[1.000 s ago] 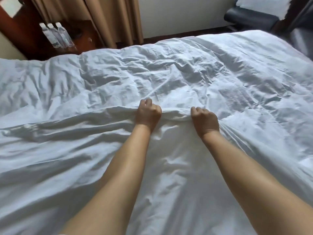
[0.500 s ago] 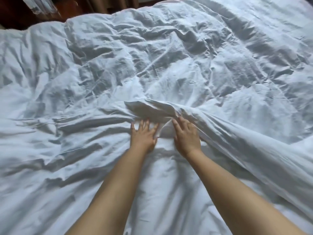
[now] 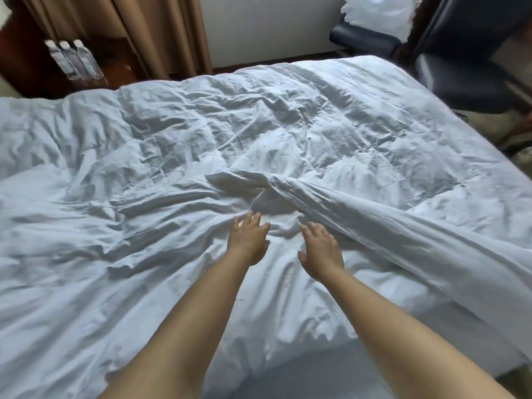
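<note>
A wrinkled white duvet covers the bed. Its cover is bunched into a raised fold that runs from the middle toward the right front. My left hand lies palm down with spread fingers on the flat cloth just before the fold. My right hand is beside it, fingers straight, close against the fold's near side. Neither hand holds any cloth.
Three water bottles stand on a dark wooden stand at the back left, next to brown curtains. A dark chair with white linen on it stands past the bed's right corner. The bed's near edge drops below my arms.
A second ago both fists gripped the fold's edge. They let go and drew back toward me, and now lie flat with fingers spread. My head rose again, showing the room.
</note>
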Motion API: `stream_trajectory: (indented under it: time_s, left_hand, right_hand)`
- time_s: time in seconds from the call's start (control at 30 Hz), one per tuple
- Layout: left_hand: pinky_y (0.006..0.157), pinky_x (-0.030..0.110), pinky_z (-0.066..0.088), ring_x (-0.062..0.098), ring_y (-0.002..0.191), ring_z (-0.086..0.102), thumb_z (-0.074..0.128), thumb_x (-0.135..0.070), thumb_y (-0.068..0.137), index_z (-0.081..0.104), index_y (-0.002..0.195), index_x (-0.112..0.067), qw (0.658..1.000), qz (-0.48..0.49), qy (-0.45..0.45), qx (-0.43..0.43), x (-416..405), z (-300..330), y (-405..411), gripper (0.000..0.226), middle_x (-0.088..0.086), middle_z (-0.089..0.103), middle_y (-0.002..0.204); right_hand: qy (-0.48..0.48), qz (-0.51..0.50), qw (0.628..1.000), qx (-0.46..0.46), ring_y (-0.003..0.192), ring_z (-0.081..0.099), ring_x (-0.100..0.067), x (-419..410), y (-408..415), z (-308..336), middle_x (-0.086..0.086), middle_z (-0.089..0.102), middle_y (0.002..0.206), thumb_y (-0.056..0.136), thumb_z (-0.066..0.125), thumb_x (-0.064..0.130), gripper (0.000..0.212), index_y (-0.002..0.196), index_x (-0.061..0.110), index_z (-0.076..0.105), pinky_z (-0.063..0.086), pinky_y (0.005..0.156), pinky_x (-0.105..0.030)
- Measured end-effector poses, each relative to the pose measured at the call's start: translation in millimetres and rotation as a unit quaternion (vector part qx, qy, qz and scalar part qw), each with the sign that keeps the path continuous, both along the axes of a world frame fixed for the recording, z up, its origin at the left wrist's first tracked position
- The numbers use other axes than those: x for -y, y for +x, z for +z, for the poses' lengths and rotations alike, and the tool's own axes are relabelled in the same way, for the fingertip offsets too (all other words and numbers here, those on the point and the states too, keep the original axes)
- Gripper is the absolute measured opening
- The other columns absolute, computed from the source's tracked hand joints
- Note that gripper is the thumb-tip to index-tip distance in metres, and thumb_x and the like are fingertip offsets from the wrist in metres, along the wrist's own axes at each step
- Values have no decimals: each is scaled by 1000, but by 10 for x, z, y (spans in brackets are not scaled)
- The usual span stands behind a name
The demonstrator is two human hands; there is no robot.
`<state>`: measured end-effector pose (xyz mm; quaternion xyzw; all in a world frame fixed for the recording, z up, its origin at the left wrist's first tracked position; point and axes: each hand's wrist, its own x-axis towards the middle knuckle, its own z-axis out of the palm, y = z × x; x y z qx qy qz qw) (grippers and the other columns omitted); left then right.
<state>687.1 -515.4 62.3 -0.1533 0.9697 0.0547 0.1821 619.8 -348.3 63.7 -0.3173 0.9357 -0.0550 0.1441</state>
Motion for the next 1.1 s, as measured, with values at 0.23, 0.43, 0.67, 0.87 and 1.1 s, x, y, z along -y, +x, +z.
stream_trajectory:
  time_s: [0.23, 0.43, 0.67, 0.87, 1.1]
  left_hand:
    - [114, 47, 19, 25, 145, 14, 43, -38, 97, 41, 139, -21, 999, -40, 29, -17, -897, 69, 378, 45, 6, 25, 154]
    - [115, 48, 19, 25, 144, 16, 47, -36, 97, 35, 144, -21, 997, -77, 29, -13, -1945, 269, 411, 51, 7, 25, 153]
    - [114, 49, 20, 27, 142, 20, 46, -33, 96, 36, 142, -21, 998, -61, -16, 13, -3384, 285, 275, 48, 9, 27, 152]
    - [113, 47, 22, 26, 141, 22, 48, -31, 94, 34, 143, -21, 996, -79, -5, 48, -4620, 170, 102, 52, 8, 26, 152]
    - [112, 44, 25, 27, 140, 26, 48, -32, 95, 25, 148, -24, 992, -99, 29, 75, -5493, -49, -393, 58, 7, 25, 153]
  right_hand:
    - [21, -46, 998, 26, 146, 14, -21, -1153, 503, 244, -4, 17, 158, 94, 52, 32, 63, 149, 20, 22, 18, 116, -34]
    - [10, -79, 997, 21, 146, 13, -20, -2113, 490, 328, -4, 18, 157, 93, 53, 30, 61, 147, 20, 26, 17, 116, -35]
    - [-10, -48, 998, 36, 146, 12, -20, -3504, 303, 300, -3, 17, 157, 94, 53, 31, 61, 147, 20, 25, 19, 115, -37]
    - [27, -59, 994, 91, 146, 12, -23, -4733, 93, 192, -3, 10, 159, 96, 51, 32, 63, 150, 21, 21, 19, 116, -38]
    - [50, -93, 987, 117, 144, 16, -25, -5557, -391, -57, -6, 12, 158, 97, 48, 29, 60, 149, 21, 21, 23, 114, -38]
